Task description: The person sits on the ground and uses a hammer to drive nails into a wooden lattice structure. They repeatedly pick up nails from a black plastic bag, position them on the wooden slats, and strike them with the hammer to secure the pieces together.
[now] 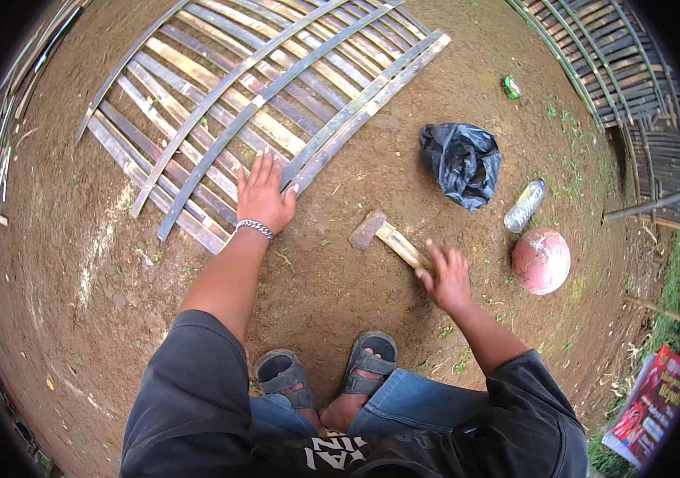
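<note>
My left hand, a chain bracelet at its wrist, has its fingers spread over the near corner of a slatted bamboo panel. The panel lies on the ground, its strips crossed by several long dark slats. On the bare earth in front of me rests a hammer with a blocky, rusty head and a pale wooden handle. My right hand is at the handle's end with fingers apart, not wrapped round it; whether the thumb touches the wood I cannot tell.
To the right sit a black plastic bag, a clear plastic bottle, a pink ball and a small green container. A bamboo fence stands far right, above a red printed banner. Thin strips lie far left.
</note>
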Tool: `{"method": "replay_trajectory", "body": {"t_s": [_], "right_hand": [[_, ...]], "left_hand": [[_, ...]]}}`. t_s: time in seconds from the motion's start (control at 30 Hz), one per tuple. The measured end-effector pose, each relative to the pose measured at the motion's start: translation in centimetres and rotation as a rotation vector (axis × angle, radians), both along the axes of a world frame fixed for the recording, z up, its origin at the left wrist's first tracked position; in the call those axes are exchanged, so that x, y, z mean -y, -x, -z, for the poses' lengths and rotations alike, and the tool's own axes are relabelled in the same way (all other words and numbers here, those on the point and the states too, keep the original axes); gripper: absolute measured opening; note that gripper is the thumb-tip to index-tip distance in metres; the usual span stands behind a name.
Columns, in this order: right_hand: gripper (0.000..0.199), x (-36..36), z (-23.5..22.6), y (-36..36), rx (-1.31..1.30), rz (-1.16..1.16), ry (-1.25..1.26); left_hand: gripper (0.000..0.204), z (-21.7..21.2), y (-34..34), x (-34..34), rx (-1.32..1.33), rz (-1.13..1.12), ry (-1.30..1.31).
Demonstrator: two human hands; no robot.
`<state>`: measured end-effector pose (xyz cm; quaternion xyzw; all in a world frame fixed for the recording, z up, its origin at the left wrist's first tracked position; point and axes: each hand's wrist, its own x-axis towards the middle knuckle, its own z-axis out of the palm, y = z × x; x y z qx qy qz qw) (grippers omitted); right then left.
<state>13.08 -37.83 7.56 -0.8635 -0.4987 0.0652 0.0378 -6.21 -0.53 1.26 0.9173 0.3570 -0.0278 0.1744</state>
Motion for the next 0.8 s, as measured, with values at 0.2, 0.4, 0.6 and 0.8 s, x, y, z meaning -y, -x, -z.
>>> {"method": "replay_trajectory", "body": {"t_s": [0.2, 0.4, 0.6, 0.8], "right_hand": [[0.02, -9.3, 0.1, -13.4, 0.137, 0.466, -0.605], [0.028, -13.2, 1.9, -20.7, 0.003, 0.44, 0.276], [0.026, -14.4, 3.5, -19.3, -0.005, 0.474, 0.207], [0.033, -12.6, 4.8, -20.2, 0.037, 0.473, 0.096]], "left_hand": [[0.064, 1.0, 1.1, -1.2, 0.306, -0.041, 0.024], [0.047, 1.8, 4.5, -2.5, 0.508, -0.247, 0.019], [0.039, -1.8, 8.0, -4.7, 0.139, 0.039, -0.065], [0.036, -2.3, 5.3, -6.3, -0.067, 0.311, -0.101]]}}
